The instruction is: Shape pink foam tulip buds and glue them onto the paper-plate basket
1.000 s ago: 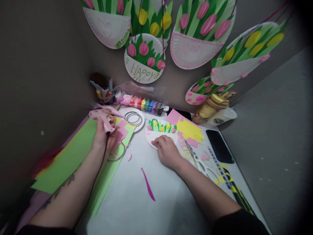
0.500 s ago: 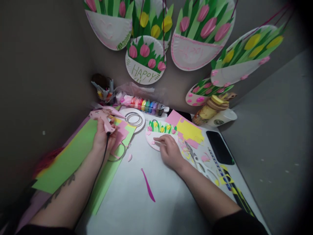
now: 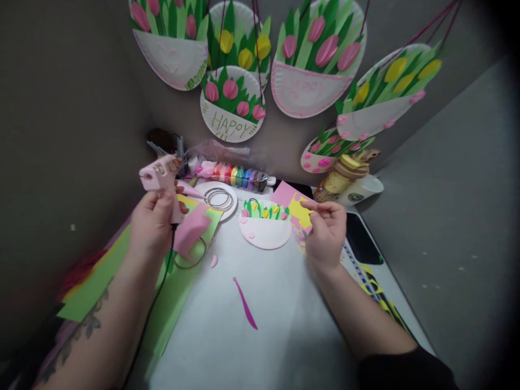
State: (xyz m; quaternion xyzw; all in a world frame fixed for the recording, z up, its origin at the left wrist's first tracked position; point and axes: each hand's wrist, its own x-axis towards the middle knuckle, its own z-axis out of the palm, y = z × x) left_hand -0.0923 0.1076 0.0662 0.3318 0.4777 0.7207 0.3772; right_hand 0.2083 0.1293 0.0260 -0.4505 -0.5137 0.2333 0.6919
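Observation:
My left hand (image 3: pixel 152 225) is wrapped around the handle of a pink glue gun (image 3: pixel 160 179), held above the papers with its black cord hanging down. My right hand (image 3: pixel 327 235) hovers over the paper scraps, index finger stretched out, thumb apart and the other fingers curled; I see nothing in it. Between the hands lies a half-plate basket (image 3: pixel 266 235) with paper tulips along its top edge and small pink flowers on its white front. A magenta plastic clay knife (image 3: pixel 245 303) lies nearer to me. A small pink clay piece (image 3: pixel 214 261) sits to its upper left.
Green paper sheets (image 3: pixel 174 303) cover the left side. Behind are a plate with wire rings (image 3: pixel 219 199) and a bag of coloured clay (image 3: pixel 239 176). A phone (image 3: pixel 365 241) and a cup (image 3: pixel 361 189) stand at right. Plate baskets (image 3: pixel 312 89) hang on the wall.
My right hand has lifted off the basket's front and moved right, over the scissors and scraps. My left hand has raised the glue gun slightly and turned it. The view has shifted a little.

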